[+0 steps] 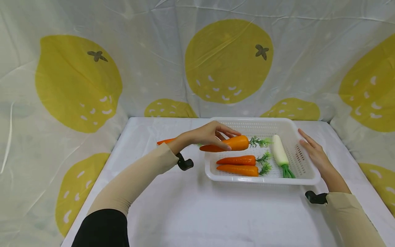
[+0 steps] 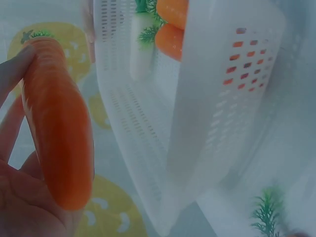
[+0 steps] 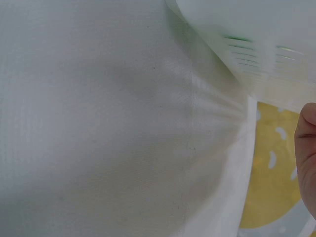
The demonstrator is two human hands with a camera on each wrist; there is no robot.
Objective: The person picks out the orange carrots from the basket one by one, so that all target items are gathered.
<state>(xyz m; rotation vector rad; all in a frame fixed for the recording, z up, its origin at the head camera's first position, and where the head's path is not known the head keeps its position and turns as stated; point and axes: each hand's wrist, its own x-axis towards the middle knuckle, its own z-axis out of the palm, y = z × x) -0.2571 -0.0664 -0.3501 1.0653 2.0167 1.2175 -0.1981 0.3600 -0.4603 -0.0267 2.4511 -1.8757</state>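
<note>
While the left hand (image 1: pixel 213 134) grips a tapered, green-topped orange carrot (image 1: pixel 239 143) above the white perforated plastic basket (image 1: pixel 240 178), the right hand (image 1: pixel 315 153), fingers extended, touches the basket's right side; seemingly mid-transfer, this calls for gentle lowering.

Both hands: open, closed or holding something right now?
Left hand: holding an orange, tapered carrot with feathery green top.
Right hand: open, touching the white, rectangular, perforated plastic basket.

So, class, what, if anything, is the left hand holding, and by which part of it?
A carrot: the left hand holds it by its body, nearer the leafy end than the tip.
</note>
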